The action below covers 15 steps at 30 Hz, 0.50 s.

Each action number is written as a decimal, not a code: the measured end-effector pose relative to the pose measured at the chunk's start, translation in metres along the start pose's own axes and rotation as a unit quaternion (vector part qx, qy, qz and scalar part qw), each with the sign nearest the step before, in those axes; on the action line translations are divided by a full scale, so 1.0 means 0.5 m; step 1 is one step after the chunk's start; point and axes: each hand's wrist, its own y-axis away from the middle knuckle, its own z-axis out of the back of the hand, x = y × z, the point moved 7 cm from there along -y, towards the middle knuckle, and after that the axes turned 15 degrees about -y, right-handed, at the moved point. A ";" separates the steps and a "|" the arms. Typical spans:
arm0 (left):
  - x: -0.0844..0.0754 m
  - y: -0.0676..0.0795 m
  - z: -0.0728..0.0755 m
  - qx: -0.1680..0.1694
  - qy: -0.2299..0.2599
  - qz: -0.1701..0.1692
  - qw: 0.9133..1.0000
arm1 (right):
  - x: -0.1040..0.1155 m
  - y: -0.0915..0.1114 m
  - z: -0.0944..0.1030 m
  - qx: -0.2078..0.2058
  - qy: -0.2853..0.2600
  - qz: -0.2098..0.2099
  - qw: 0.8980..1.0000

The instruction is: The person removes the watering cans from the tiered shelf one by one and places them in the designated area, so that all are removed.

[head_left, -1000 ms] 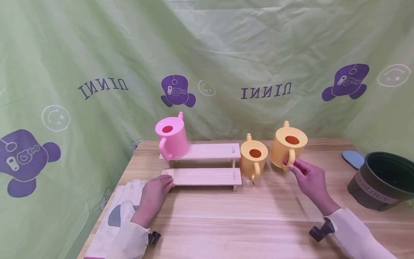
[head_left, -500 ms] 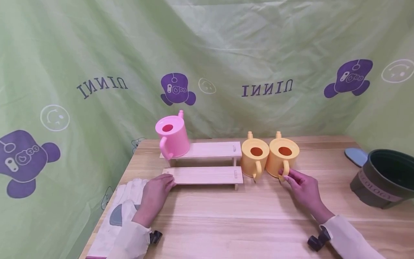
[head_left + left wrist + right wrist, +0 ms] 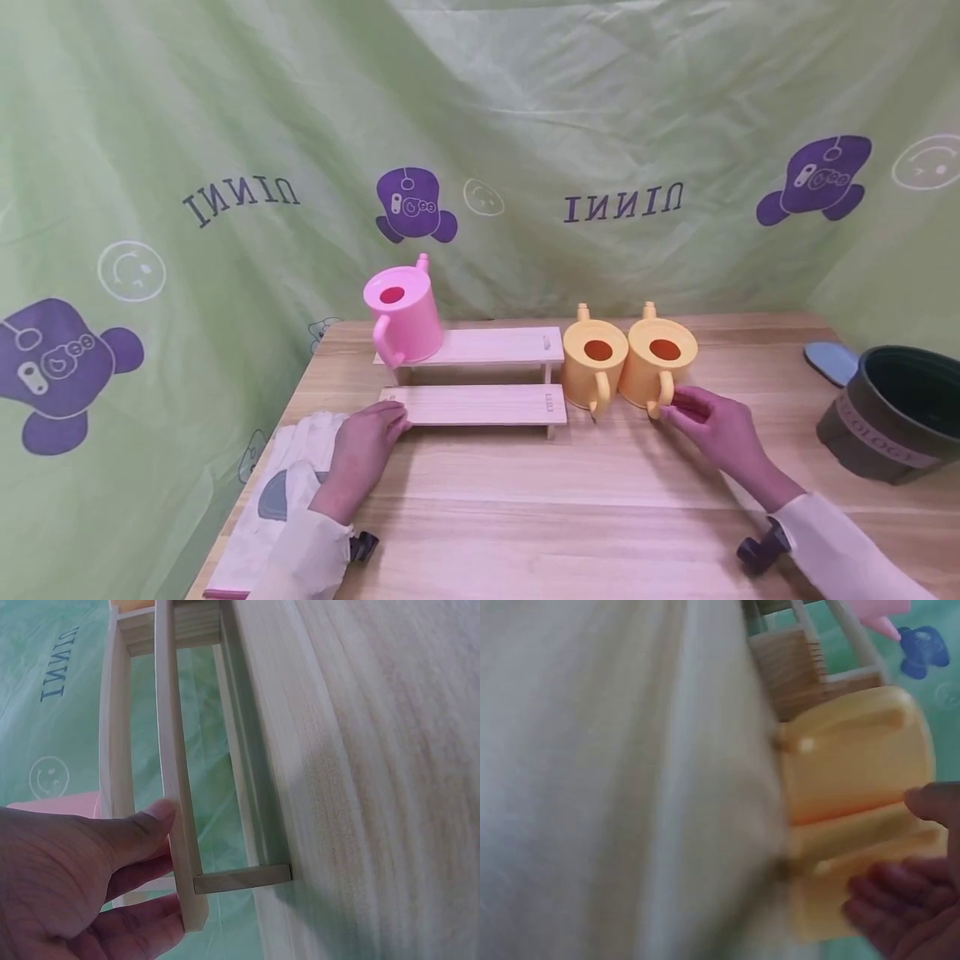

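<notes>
A two-step wooden shelf (image 3: 476, 405) stands at the back of the table. My left hand (image 3: 366, 450) grips the left end of its lower board, thumb on the front edge in the left wrist view, fingers at the board's end. On the upper step, at the left, sits a pink watering can (image 3: 411, 323). Two yellow watering cans stand upright beside the shelf's right end, handles toward me: the left one (image 3: 581, 379) close to the shelf, the right one (image 3: 641, 379) against it. My right hand (image 3: 716, 429) is by the right can's handle, thumb and fingers apart in the right wrist view.
A dark green plant pot (image 3: 885, 437) stands at the right, with a blue flat oval piece (image 3: 831, 363) behind it. Pale work gloves (image 3: 303, 454) lie at the left table edge. A printed green curtain (image 3: 495, 125) hangs behind the table (image 3: 525, 517).
The right yellow can moved left until it met the other one. My right hand then let go of its handle and drew slightly right. The left hand stayed on the shelf.
</notes>
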 end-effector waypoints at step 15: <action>0.008 -0.006 -0.002 0.022 0.014 -0.007 1.000 | 0.404 -0.116 -0.177 0.057 -0.187 0.133 0.972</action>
